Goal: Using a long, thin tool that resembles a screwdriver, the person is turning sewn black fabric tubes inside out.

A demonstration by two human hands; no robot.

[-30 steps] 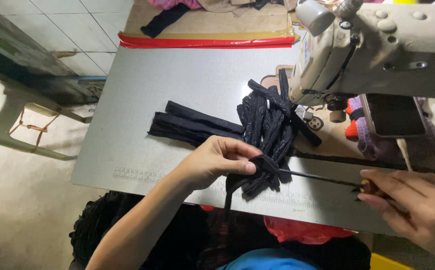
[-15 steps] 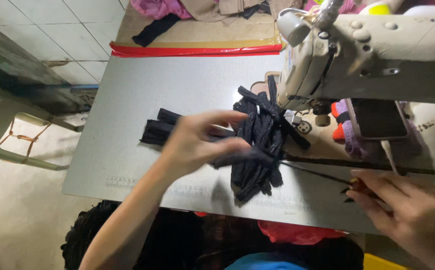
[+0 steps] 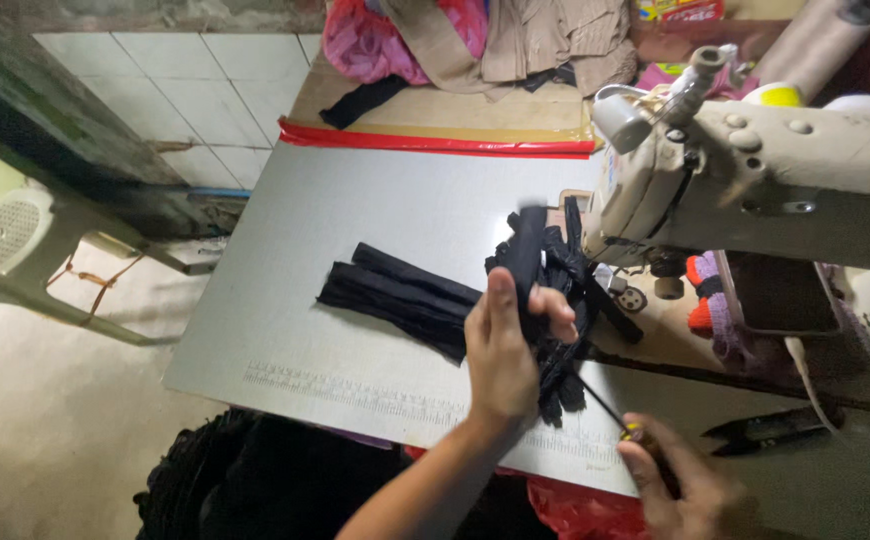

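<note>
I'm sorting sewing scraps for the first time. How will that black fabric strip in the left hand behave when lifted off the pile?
The black fabric strip, pinched in the left hand, looks thin and narrow, so probably light. It stands up only a short way above the fingers; likely it flops if held longer. The pile of black strips lies overlapped, so neighbours may drag along.

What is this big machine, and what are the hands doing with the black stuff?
The picture comes from a camera worn on a person's head, looking down at their own hands. The big cream-coloured machine is a sewing machine, standing on a grey table. Black fabric strips lie in a heap on the table. The left hand lifts one black strip between thumb and fingers. The right hand holds a thin rod that points into the strips. Small dark snips lie near it.
</note>
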